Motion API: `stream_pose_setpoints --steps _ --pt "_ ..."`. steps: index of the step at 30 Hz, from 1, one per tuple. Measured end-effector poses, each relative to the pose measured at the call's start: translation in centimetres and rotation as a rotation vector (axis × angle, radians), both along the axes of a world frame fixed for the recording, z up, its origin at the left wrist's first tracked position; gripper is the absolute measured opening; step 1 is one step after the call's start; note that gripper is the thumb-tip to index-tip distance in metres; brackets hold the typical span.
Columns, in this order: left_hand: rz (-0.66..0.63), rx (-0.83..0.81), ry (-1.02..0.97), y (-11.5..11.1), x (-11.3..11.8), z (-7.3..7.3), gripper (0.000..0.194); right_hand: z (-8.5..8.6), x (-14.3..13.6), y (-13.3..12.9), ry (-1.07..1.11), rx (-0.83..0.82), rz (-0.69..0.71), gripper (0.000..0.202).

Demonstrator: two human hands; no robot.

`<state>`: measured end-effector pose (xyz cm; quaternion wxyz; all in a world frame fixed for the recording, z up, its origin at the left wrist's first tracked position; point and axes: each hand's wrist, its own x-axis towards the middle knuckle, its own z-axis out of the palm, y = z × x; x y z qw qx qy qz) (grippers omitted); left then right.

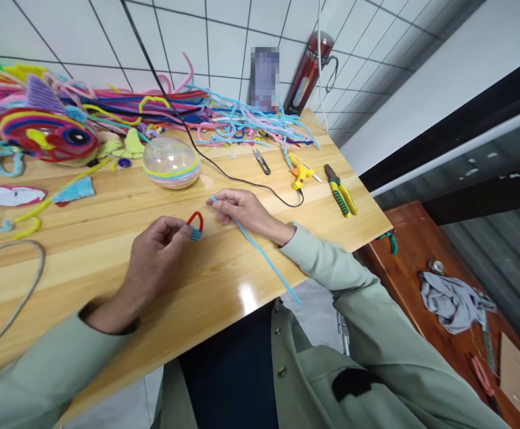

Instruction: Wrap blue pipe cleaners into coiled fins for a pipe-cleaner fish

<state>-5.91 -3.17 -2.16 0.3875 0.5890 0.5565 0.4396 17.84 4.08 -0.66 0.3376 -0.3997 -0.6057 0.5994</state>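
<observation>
On the wooden table (224,262) by a tiled wall (224,36), nearer than the clear ball (171,162), the left hand (155,253) is pinching a red-and-blue loop (196,227); the right hand (239,210) is gripping a thin blue stem (266,257).

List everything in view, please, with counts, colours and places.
wooden table: one, pale, centre
fuzzy stems: many, multicoloured, near wall
fish figure: one, multicoloured, far left
clear ball: one, striped, beside fish figure
glue gun: one, yellow, wooden table's right
snips: one, dark, near glue gun
pliers: one, yellow-green, right edge
flask: one, red, by wall
cable: one, black, across wooden table
cloth: one, grey, brown table
small loop: one, red-blue, left hand
long stem: one, blue, right hand
hands: two, bare, centre
</observation>
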Motion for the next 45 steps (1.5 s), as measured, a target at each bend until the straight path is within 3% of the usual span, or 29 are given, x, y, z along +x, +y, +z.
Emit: stream_pose_setpoints --steps 5,8,12,16,19,21,29,32,36,41,45 --pt "-0.16 0.275 0.508 0.2 0.5 -0.8 0.013 0.3 0.5 -0.2 0.042 0.022 -0.055 0.036" --pt "-0.096 0.294 0.572 0.3 0.8 -1.0 0.021 1.1 0.7 -0.3 0.067 0.041 -0.102 0.036" --pt "-0.125 0.45 0.419 0.1 0.7 -0.9 0.021 2.9 0.6 -0.7 0.082 0.021 -0.181 0.019" --pt "-0.184 0.542 0.127 -0.7 0.7 -0.5 0.031 4.7 -0.1 -1.6 0.126 -0.208 0.073 0.021" --pt "-0.25 0.496 -0.007 -1.0 0.8 -0.2 0.036 5.4 -0.9 -2.3 0.131 -0.387 0.275 0.024" --pt "-0.286 0.442 -0.05 -1.0 0.8 -0.1 0.035 5.4 -1.4 -2.7 0.147 -0.46 0.325 0.026" --pt "-0.215 0.151 -0.199 -0.5 0.8 1.3 0.038 4.1 -1.9 -2.9 0.195 -0.536 0.256 0.041" --pt "-0.237 -0.002 -0.432 -0.6 0.9 1.9 0.047 3.3 -1.9 -2.8 0.221 -0.466 0.222 0.043" --pt "-0.184 -0.208 -0.711 -0.5 1.2 1.9 0.05 1.9 -2.1 -3.2 0.218 -0.158 0.053 0.049" --pt "-0.173 -0.257 -0.749 -0.5 1.1 2.0 0.046 1.2 -2.3 -4.0 0.116 0.07 -0.086 0.041" --pt "-0.198 -0.223 -0.667 -1.0 0.8 2.3 0.041 1.2 -2.5 -3.6 0.153 -0.023 -0.109 0.048"
